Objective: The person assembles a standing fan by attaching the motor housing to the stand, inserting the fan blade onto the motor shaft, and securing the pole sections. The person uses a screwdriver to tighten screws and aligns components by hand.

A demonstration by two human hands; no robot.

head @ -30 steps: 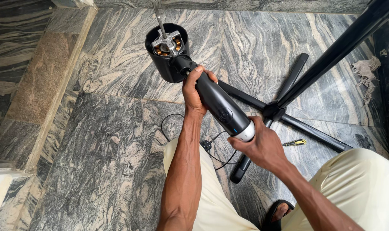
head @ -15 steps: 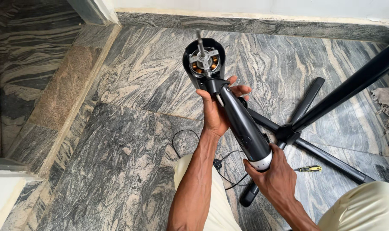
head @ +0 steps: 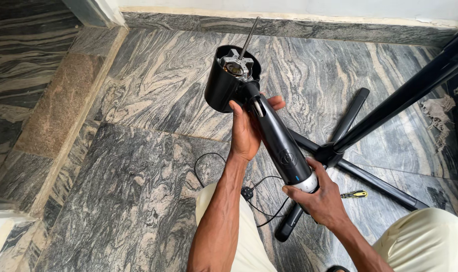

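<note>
Fan body (head: 277,136), black and stripped of blades and guard, is hanging in the air above the marble floor (head: 138,166); its motor (head: 235,64) and bare shaft are showing. The left hand (head: 246,132) is clamping its neck, the right hand (head: 322,201) gripping the silver-ringed lower end. The cross base (head: 335,151) and screwdriver (head: 354,194) are lying apart near the floor's right edge, so reassembly looks unfinished.

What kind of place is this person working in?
Likely an indoor room in a home, not a workshop: a polished stone floor with matching skirting below a pale wall. Both hands hold a fan body over it.
</note>
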